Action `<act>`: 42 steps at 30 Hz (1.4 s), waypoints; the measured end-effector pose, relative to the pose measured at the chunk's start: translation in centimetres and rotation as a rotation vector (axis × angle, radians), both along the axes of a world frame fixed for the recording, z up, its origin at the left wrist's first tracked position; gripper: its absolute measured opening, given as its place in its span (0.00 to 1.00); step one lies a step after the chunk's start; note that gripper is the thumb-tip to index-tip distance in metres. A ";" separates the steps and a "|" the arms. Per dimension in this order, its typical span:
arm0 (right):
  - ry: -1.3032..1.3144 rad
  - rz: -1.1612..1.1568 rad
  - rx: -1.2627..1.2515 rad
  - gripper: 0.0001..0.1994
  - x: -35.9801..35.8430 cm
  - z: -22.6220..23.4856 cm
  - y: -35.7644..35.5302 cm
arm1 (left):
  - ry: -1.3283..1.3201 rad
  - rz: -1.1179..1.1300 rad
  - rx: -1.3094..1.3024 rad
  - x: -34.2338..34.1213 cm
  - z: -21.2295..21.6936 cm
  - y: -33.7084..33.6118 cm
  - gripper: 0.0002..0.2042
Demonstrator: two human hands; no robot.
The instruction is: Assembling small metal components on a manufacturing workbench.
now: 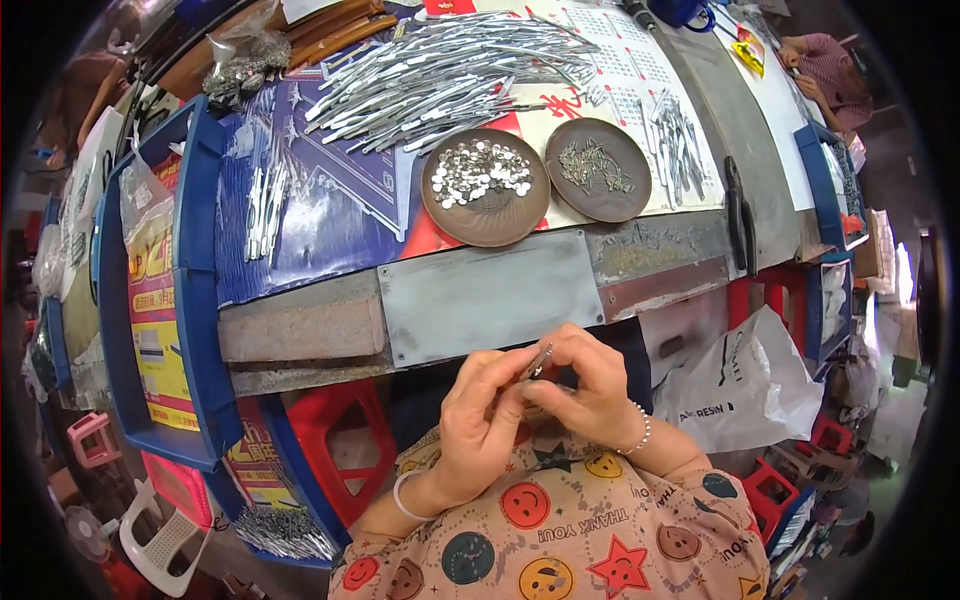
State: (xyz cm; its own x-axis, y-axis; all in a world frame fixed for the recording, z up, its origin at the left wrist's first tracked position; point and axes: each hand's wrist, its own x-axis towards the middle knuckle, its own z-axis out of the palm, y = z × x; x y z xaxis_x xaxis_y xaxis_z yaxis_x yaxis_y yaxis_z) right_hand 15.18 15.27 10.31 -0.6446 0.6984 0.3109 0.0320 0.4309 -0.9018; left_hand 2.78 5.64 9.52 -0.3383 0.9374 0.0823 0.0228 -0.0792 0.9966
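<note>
Below the workbench edge, a small metal strip is pinched between the fingertips of the left hand and the right hand, both closed around it above the lap. Two brown dishes are set beyond, beside a pile of metal strips.

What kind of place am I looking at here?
Most likely a small hand-assembly workshop. A workbench carries a big heap of metal strips and two brown dishes, one of shiny round discs, one of small pins. Both hands, left hand and right hand, pinch one small metal piece.
</note>
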 end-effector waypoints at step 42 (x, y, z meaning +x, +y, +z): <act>-0.179 0.076 -0.424 0.14 2.5 0.4 1.5 | -0.167 0.221 -0.175 -5.8 2.0 0.9 0.10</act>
